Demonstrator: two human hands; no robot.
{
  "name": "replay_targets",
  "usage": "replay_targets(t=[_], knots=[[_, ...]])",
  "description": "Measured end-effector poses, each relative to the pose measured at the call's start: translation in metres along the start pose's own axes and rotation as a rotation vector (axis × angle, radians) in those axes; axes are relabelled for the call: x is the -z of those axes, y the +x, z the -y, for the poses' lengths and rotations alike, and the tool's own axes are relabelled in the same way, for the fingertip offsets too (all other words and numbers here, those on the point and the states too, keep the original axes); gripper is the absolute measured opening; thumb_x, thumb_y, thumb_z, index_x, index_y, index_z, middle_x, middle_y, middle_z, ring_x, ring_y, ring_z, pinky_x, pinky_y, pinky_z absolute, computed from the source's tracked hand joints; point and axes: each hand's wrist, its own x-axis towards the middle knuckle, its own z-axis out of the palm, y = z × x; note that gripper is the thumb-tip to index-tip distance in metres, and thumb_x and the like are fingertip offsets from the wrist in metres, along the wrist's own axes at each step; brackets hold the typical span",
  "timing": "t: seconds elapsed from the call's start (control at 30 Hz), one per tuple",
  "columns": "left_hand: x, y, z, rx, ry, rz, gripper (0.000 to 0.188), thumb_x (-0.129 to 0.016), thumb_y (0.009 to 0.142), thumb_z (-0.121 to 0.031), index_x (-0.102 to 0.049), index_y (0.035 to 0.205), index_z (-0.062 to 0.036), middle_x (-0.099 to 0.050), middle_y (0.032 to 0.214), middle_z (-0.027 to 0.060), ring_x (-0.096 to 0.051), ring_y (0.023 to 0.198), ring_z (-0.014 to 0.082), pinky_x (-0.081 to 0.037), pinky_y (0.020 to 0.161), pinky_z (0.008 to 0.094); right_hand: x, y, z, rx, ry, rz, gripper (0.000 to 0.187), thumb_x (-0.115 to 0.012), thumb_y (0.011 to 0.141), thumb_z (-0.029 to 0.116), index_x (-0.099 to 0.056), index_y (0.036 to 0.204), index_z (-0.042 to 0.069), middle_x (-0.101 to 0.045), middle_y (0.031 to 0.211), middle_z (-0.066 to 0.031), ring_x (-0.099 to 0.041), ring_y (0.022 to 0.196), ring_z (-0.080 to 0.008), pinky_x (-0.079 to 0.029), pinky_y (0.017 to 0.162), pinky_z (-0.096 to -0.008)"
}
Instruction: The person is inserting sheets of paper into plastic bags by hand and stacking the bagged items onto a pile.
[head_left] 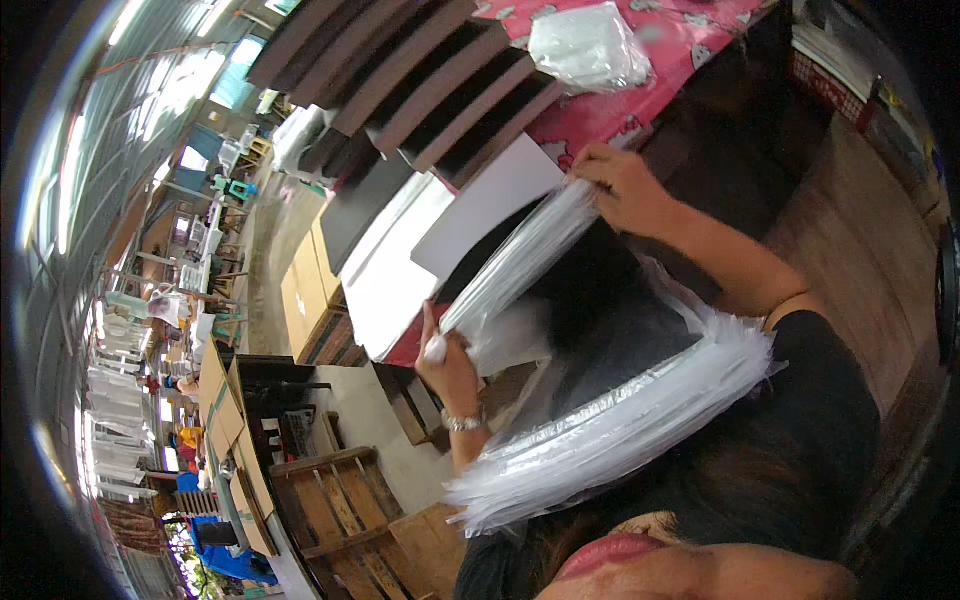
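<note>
A stack of clear plastic sheets or bags stretches from my hands back to my chest, its near edges fanned out in a thick, whitish band. My left hand, with a bracelet or watch at the wrist, grips one end of the stack's far edge. The other end of that edge is pinched in my right hand, thumb and fingers closed. Between the two hands the far edge runs straight and gathered. Just beyond it lie a white sheet and a pile of white paper.
Dark brown panels stand in rows beyond the paper. A plastic-wrapped white packet lies on a pink patterned cloth. Cardboard boxes and a wooden pallet are to the left. Work tables and people appear farther off.
</note>
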Motion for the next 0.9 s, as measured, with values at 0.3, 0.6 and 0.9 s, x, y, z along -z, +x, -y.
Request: replay_targets(t=[0.3,0.6,0.9], knots=[[0.032,0.005,0.046,0.806,-0.714,0.677,0.008,-0.063,0.076,-0.008,-0.055,0.073,-0.0075,-0.052,0.065,-0.0029,-0.049,0.052,0.0074,-0.036,0.043,0.0239,0.019,-0.052,-0.054,-0.653,1.253,0.51,0.048,-0.066,0.073,0.009,-0.051,0.118,0.002,-0.062,0.096,-0.0085,-0.059,0.076,-0.014,-0.047,0.063,-0.0231],[-0.045,-0.055,0.212,0.955,-0.099,0.393,0.007,-0.064,0.079,-0.011,-0.057,0.079,-0.0072,-0.053,0.068,-0.0024,-0.048,0.055,0.0082,-0.035,0.045,0.0244,-0.053,-0.172,-0.234,-1.208,0.451,0.693,0.038,-0.069,0.075,0.024,-0.061,0.108,0.005,-0.063,0.098,-0.0079,-0.058,0.087,-0.0236,-0.045,0.078,-0.0374],[0.023,0.026,0.041,0.327,-0.535,-0.088,0.023,-0.071,0.076,-0.008,-0.058,0.095,-0.0026,-0.059,0.084,0.0013,-0.055,0.071,0.0104,-0.044,0.061,0.0251,-0.022,0.034,-0.003,-0.063,0.335,0.484,0.048,-0.065,0.079,0.037,-0.056,0.111,0.003,-0.064,0.1,-0.013,-0.059,0.093,-0.0181,-0.047,0.08,-0.0324]])
